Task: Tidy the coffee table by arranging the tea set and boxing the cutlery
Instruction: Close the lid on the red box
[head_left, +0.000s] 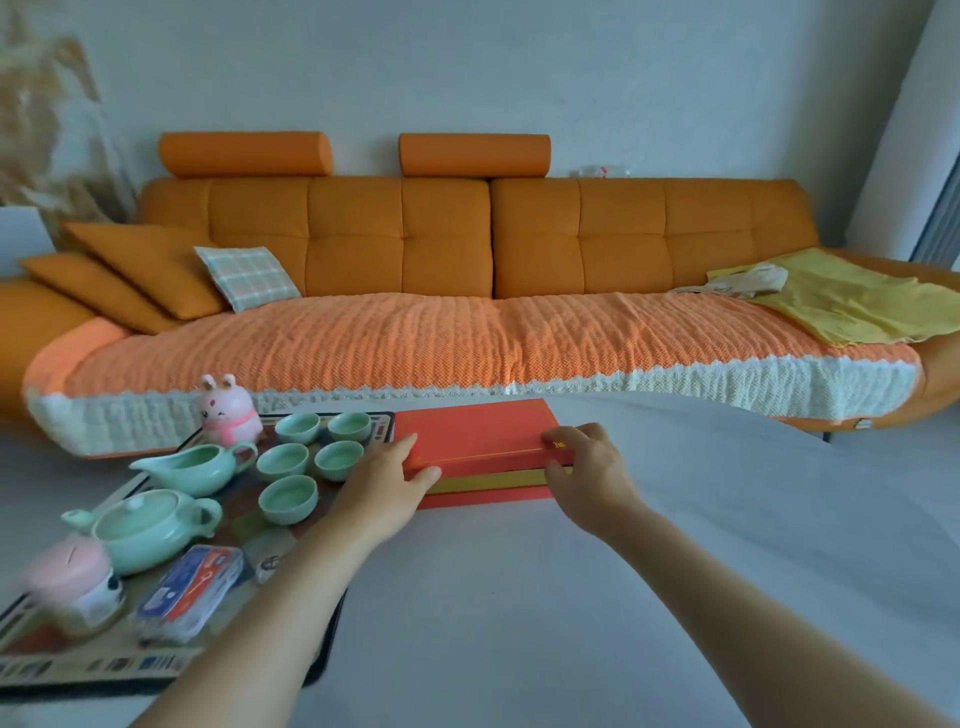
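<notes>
A red box (478, 436) with a gold band along its side lies on the white coffee table (571, 597). Its red lid sits a little raised above the base. My left hand (387, 475) grips the lid's near left corner and my right hand (584, 457) grips its near right corner. No cutlery is visible. To the left, on a patterned mat (291, 551), stand several pale green cups (288, 499), a green pouring pitcher (195, 467) and a green lidded teapot (143, 527).
A pink rabbit figure (228, 410) stands at the mat's far edge. A pink-lidded jar (72, 587) and a blue-and-red packet (192, 590) sit at the mat's near left. An orange sofa (467, 249) with cushions and a yellow cloth (852, 296) runs behind the table.
</notes>
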